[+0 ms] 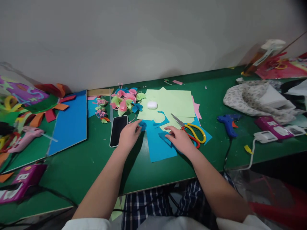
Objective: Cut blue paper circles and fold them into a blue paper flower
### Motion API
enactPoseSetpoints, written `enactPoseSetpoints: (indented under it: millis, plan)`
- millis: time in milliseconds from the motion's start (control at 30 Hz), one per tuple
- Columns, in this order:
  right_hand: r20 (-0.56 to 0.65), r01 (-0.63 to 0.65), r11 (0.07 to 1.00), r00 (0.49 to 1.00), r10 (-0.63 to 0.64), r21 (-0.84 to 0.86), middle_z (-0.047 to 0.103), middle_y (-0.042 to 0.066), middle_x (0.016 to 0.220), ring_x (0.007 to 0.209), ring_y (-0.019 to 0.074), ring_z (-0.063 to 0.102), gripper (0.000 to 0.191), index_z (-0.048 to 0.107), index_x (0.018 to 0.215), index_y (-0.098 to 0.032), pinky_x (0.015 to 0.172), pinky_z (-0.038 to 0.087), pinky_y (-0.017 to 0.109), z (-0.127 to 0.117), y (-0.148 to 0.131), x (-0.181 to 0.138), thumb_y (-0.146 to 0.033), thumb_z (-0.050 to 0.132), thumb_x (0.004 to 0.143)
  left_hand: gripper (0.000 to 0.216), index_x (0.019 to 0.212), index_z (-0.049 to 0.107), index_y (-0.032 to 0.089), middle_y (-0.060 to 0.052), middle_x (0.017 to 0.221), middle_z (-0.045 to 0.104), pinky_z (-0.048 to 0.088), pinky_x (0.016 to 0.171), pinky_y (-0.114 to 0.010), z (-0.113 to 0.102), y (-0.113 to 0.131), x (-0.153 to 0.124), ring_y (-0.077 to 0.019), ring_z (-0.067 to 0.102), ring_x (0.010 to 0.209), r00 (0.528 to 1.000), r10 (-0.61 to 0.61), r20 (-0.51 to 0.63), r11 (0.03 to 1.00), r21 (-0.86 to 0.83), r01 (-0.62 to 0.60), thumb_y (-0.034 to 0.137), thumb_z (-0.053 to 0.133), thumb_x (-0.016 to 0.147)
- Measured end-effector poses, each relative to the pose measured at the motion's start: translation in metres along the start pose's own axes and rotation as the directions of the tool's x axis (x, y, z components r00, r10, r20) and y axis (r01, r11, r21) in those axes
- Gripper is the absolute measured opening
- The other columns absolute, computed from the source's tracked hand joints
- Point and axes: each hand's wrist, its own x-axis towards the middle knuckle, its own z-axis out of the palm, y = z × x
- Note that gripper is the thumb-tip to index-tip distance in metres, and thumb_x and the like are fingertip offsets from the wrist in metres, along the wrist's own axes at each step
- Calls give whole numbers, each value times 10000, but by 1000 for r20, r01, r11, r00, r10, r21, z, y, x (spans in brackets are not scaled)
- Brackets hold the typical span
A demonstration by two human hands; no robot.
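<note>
My left hand (130, 133) is closed at the fingertips on a small blue paper piece (143, 125), just right of a dark-screened phone (118, 131). My right hand (179, 139) has its fingers curved and apart over a blue paper scrap (165, 139); its thumb touches or nearly touches that scrap. Scissors (195, 131) with yellow and red handles lie beside the right hand, blades partly apart. Between the hands a blue paper sheet (155, 150) lies flat, and above it a blue offcut (161, 120) with a curved cutout rests on light green paper (176, 100).
A white earbud case (152, 104) sits on the green paper. Paper flowers (127, 101) are bunched at its left. A blue glue gun (227, 124) and patterned cloth (251, 97) lie right. Far left are a blue board (69, 123) and pink glue gun (26, 139).
</note>
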Motion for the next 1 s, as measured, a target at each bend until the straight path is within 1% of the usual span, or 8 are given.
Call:
enactPoseSetpoints:
  millis: [100, 200, 300, 500, 600, 667, 833, 1000]
  plan:
    - [-41, 34, 999, 999, -34, -18, 707, 67, 940, 857, 255, 640, 272, 655, 1066, -266, 705, 471, 356, -1, -1, -1, -341, 602, 810, 279, 1116, 615, 223, -80, 901, 670, 489, 791, -363, 1, 3, 0, -243, 601, 925, 1000, 8, -12, 998, 54, -7, 349, 530, 882]
    - [-98, 60, 998, 993, -62, -20, 674, 103, 1056, 999, 288, 600, 305, 642, 1097, -233, 826, 461, 415, -4, -1, -4, -358, 584, 825, 281, 1118, 594, 206, -88, 1065, 630, 503, 831, -391, 4, 3, 1, -222, 594, 973, 1000, 1, -3, 996, 86, 0, 357, 530, 889]
    - [-158, 70, 998, 985, -70, -5, 647, 115, 1068, 949, 278, 602, 335, 620, 1141, -216, 804, 472, 415, -9, 0, -6, -348, 565, 838, 301, 1156, 554, 183, -91, 1197, 567, 515, 845, -414, 6, 2, 3, -200, 591, 996, 1000, -19, 10, 997, 81, 18, 336, 529, 897]
    - [-298, 85, 993, 953, -57, 83, 639, 98, 980, 773, 218, 586, 285, 643, 1087, -206, 670, 487, 356, -20, 5, -11, -339, 547, 854, 302, 1154, 554, 181, -90, 1183, 574, 517, 837, -411, 0, 5, 3, -201, 594, 990, 994, -79, -75, 996, -37, 76, 334, 534, 895]
    - [-336, 111, 981, 941, -52, 157, 655, 83, 933, 725, 189, 596, 260, 657, 1040, -197, 593, 490, 306, -22, -1, -17, -350, 525, 875, 227, 958, 642, 165, -48, 938, 660, 525, 753, -340, -5, 20, -7, -159, 618, 789, 985, -77, -152, 985, -167, 51, 342, 515, 897]
    - [-331, 151, 968, 941, -78, 202, 677, 64, 931, 776, 182, 626, 225, 672, 1004, -215, 613, 506, 286, -19, -8, -21, -343, 543, 871, 244, 882, 675, 176, -30, 834, 673, 512, 690, -286, -8, 36, -16, -144, 600, 705, 979, -49, -196, 965, -262, -4, 357, 511, 886]
    - [-338, 252, 937, 927, -162, 241, 718, 30, 900, 832, 190, 652, 139, 717, 914, -261, 696, 522, 312, -10, -23, -26, -289, 607, 834, 142, 804, 705, 201, -14, 748, 646, 470, 592, -228, -15, 78, -36, -114, 548, 626, 971, 62, -230, 894, -420, -157, 279, 589, 827]
    - [-372, 309, 923, 904, -212, 227, 733, 11, 798, 794, 201, 649, 124, 733, 812, -276, 761, 502, 360, -11, -23, -27, -236, 616, 825, 92, 793, 706, 202, -24, 788, 628, 486, 620, -230, -18, 94, -40, -116, 573, 666, 960, 96, -263, 869, -449, -210, 233, 620, 802]
